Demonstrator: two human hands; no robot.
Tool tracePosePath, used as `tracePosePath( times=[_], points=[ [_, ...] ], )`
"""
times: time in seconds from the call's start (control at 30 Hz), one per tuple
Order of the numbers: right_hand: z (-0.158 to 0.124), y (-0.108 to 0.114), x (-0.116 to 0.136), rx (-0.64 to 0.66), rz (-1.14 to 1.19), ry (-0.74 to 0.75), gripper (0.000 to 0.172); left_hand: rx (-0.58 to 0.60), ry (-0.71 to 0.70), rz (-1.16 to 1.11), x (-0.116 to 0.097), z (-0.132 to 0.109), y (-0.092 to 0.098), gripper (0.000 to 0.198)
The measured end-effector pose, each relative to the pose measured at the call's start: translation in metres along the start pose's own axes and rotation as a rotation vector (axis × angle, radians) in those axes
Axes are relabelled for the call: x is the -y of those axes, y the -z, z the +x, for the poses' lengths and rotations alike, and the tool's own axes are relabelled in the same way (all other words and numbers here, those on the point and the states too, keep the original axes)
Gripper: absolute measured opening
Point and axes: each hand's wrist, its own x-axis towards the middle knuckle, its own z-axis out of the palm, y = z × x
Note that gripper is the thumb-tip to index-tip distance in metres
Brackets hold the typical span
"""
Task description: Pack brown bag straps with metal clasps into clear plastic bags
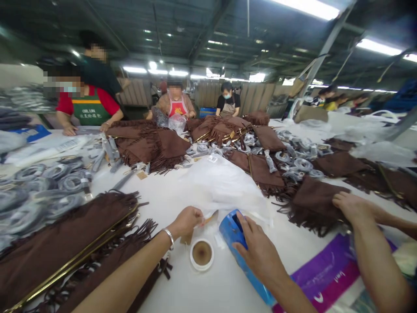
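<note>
My left hand point(187, 221), with a silver bracelet at the wrist, is closed in a pinch. Below its fingers shows a small brown tag point(186, 238), and a thin orange-brown strip point(211, 218) reaches out to the right of the fingertips. What exactly the pinch holds is partly hidden. My right hand point(259, 245) grips a long blue plastic object point(230, 226) with a dark slot near its far end; the fingers lie at the slot and the thumb on the near side. Between both hands stands a round white-rimmed item point(202, 254), brown inside.
Brown fringed bags point(68, 230) with gold zippers lie at the left, and more point(156, 145) are heaped farther back. Wrapped grey straps point(58, 182) spread beside them. Another person's hand point(348, 204) touches a fringed bag point(317, 200) at right, above a purple packet point(329, 269). Several co-workers stand across the table.
</note>
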Motion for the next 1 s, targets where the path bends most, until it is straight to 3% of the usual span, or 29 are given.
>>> tracePosePath(
  times=[0.13,0.2,0.3,0.4,0.5,0.57,0.67,0.8,0.93,1.0],
  points=[
    [-0.018,0.017,0.014,-0.137,0.221,0.003,0.043,0.001,-0.038,-0.109,-0.012,-0.025,-0.006,0.015],
    [-0.029,0.017,0.028,-0.033,0.493,-0.114,0.034,-0.012,-0.067,-0.17,-0.022,-0.049,-0.007,0.015],
    [-0.039,0.003,0.053,0.261,1.041,-0.308,0.044,-0.037,-0.104,-0.208,-0.038,-0.091,-0.006,0.013],
    [-0.043,-0.015,0.079,0.318,1.411,-0.356,0.04,-0.073,-0.084,-0.092,-0.047,-0.132,-0.005,0.012],
    [-0.05,-0.023,0.099,0.257,1.465,-0.344,0.032,-0.129,-0.026,0.014,-0.044,-0.168,-0.007,0.014],
    [-0.059,-0.024,0.109,0.287,1.456,-0.331,0.031,-0.175,0.024,-0.012,-0.036,-0.19,-0.012,0.016],
    [-0.077,-0.023,0.122,0.364,1.427,-0.302,0.03,-0.194,0.089,-0.264,-0.022,-0.222,-0.021,0.027],
    [-0.104,-0.023,0.136,0.447,1.39,-0.221,0.031,-0.061,0.109,-0.705,-0.012,-0.262,-0.028,0.033],
    [-0.127,-0.024,0.146,0.594,1.488,-0.164,0.039,-0.148,0.162,-0.744,-0.006,-0.297,-0.033,0.025],
    [-0.136,-0.025,0.15,0.647,1.538,-0.19,0.053,-0.215,0.181,-0.752,0.0,-0.31,-0.038,0.02]
  ],
)
